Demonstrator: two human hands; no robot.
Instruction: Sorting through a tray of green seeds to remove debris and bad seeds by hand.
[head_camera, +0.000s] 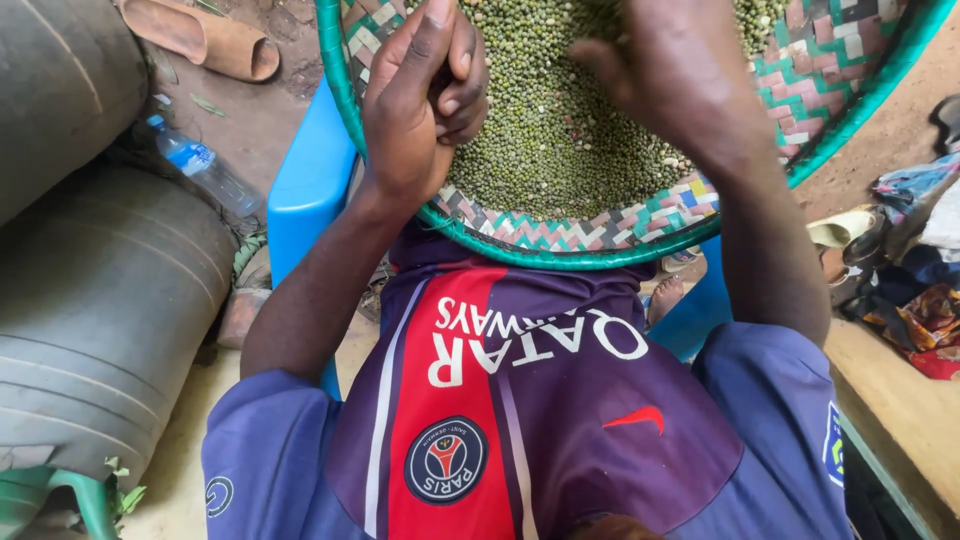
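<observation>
Both hands' fingers (455, 75) over green grains (545, 130) in woven tray (600, 235).

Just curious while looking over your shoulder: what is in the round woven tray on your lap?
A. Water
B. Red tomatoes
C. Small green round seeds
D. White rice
C: the woven tray, with its green rim and pink, green and white weave, holds a heap of small green round seeds, with the left hand and right hand above them.
</observation>
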